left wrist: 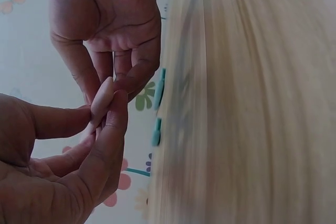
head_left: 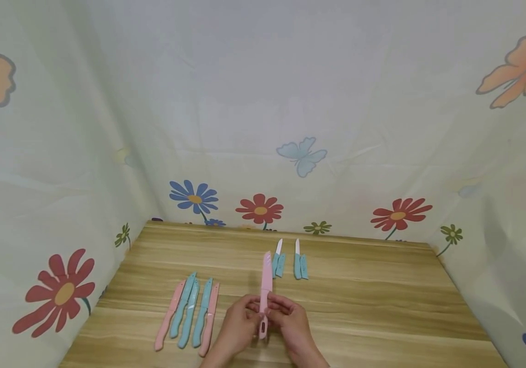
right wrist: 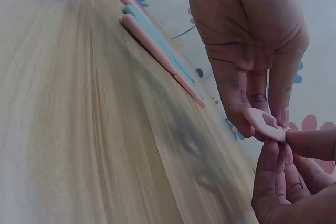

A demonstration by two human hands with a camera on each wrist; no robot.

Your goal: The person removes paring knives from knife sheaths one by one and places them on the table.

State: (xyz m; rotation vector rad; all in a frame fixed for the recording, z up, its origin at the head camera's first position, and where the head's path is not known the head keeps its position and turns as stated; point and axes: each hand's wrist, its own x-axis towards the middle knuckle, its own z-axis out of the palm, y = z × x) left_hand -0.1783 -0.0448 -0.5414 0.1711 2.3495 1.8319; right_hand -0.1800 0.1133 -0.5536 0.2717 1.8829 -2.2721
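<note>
Both hands hold one pink knife [head_left: 266, 276] upright over the table, its blade part covered by a pink sheath and pointing away. My left hand [head_left: 240, 323] pinches the handle from the left side. From the right side, my right hand [head_left: 293, 323] pinches the same handle between thumb and fingers. The handle's end, with a slot in it, sticks out below the fingers. In the right wrist view the pink handle [right wrist: 265, 124] shows between both sets of fingertips; the left wrist view shows the handle [left wrist: 102, 100] nearly end-on.
Left of the hands lie several sheathed knives, among them a pink knife [head_left: 169, 317] and a teal knife [head_left: 183, 305]. Two small teal knives with white blades [head_left: 297, 260] lie further back, a teal sheath [head_left: 304, 267] beside each. Flowered cloth [head_left: 244, 102] surrounds the wooden table [head_left: 382, 296].
</note>
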